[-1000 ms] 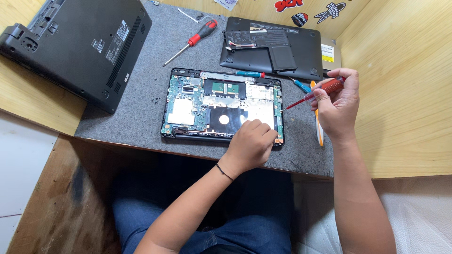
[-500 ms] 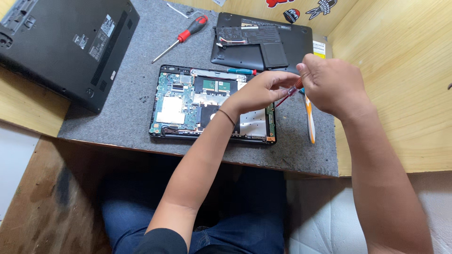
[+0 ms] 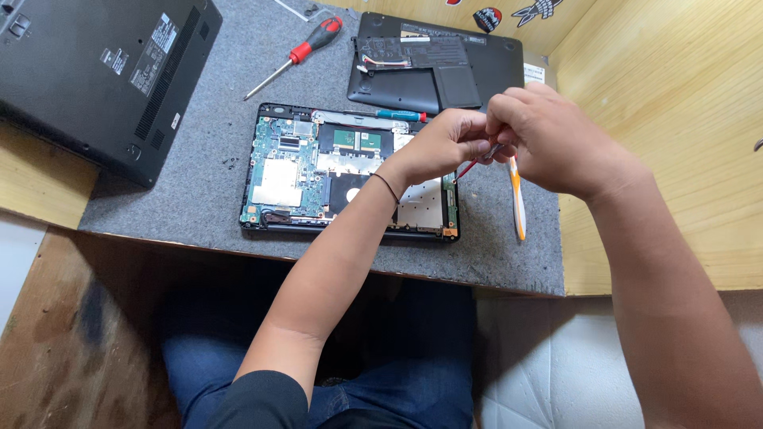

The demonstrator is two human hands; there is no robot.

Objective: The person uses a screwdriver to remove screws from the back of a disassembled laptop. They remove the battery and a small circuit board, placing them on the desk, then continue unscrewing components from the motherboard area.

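Both hands meet just above the right end of the opened laptop (image 3: 318, 171), whose green circuit boards lie bare on the grey felt mat (image 3: 199, 191). The right hand (image 3: 556, 143) is curled closed around a small screwdriver (image 3: 474, 164), only its thin red-tinted shaft poking out down and to the left from between the knuckles. The left hand (image 3: 445, 143) has its fingertips pinched together right against that shaft, touching the right hand (whatever tiny part they may hold is too small to tell). An orange and white pry tool (image 3: 517, 199) lies on the mat just under the right hand. A red-handled screwdriver (image 3: 296, 54) rests further back, near the detached black bottom cover (image 3: 437, 59).
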